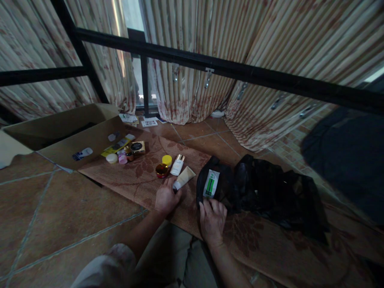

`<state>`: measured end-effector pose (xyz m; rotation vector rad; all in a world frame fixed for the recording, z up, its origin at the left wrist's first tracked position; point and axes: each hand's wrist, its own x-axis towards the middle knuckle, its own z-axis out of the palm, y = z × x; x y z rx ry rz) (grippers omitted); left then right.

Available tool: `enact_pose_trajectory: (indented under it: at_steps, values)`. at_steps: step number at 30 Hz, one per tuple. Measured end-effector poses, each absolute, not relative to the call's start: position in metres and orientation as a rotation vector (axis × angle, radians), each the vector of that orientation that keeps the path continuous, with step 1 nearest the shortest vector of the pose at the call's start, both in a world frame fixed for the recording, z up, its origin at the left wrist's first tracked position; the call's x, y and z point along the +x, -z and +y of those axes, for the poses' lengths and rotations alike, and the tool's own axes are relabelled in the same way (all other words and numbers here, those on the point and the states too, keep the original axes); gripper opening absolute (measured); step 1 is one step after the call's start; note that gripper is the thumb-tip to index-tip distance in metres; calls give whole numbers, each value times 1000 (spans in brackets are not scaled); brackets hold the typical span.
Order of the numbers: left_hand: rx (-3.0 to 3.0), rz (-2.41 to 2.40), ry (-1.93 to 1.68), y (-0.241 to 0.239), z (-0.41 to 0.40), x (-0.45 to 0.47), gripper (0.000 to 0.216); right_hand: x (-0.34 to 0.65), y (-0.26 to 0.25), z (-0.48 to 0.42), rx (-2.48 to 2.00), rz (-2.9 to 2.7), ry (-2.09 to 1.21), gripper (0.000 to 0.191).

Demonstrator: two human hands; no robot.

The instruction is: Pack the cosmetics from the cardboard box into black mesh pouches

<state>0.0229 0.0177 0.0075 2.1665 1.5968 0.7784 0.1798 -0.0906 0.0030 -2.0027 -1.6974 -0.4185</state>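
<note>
My left hand (165, 199) has its fingers closed around the cap end of a beige cream tube (186, 176) lying on a brown patterned mat. Just beyond it are a white bottle with a gold cap (177, 165), a round jar with a shiny amber-red lid (162, 171) and a yellow-lidded jar (167, 160). To the right, my right hand (213, 219) grips the near rim of a black mesh bag (223, 180). A white packet with a green label (211, 183) shows at the bag's opening. The bag's other contents are too dark to make out.
On the left stands an open cardboard box (66, 148). Beside it are a gold box (138, 147), a yellow packet (118, 146) and several small jars. Papers (149, 122) lie behind on the tiles. A black metal rail (180, 56) crosses before the curtains (192, 92).
</note>
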Motion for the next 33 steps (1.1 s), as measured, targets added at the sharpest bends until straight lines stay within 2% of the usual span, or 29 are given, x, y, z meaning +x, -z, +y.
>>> enact_pose_trajectory:
  at_steps: [9,15,33]
  values:
    - [1957,1628,-803,-14,17,21,42,179,-5,-91,-1995,-1699,418,24]
    - [1778,1627,-941,-13,20,16,38,178,-6,-91,-2009,-1698,408,23]
    - [1776,1638,-800,-18,19,15,37,181,1,-90,-1975,-1721,470,23]
